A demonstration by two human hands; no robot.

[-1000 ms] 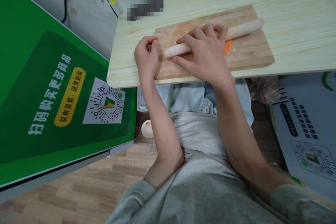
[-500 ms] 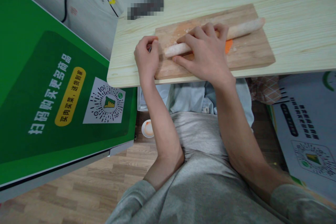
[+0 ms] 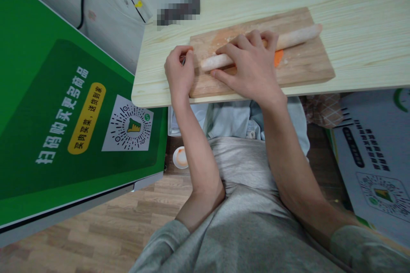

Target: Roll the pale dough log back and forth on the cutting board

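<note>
A long, pale rolling pin (image 3: 299, 37) with a whitish, floury coat and tapered ends lies slantwise over the wooden board (image 3: 315, 66). Across its left half, my right hand (image 3: 253, 59) is closed, thumb on the near side and fingers over the far side. Under that palm, a flat orange piece (image 3: 278, 57) shows at one edge; the rest of it is hidden. My left hand (image 3: 180, 68) is curled in a pinch beside the board's left end, apart from the pin. Something small and dark shows inside its curl, too little to name.
The board rests on a light wooden table (image 3: 361, 21) near its front edge, with orange smears and white crumbs on it. A pixelated dark object (image 3: 179, 10) lies at the back left. On the left stands a green panel (image 3: 28, 106); below is a stained white dish (image 3: 180, 158).
</note>
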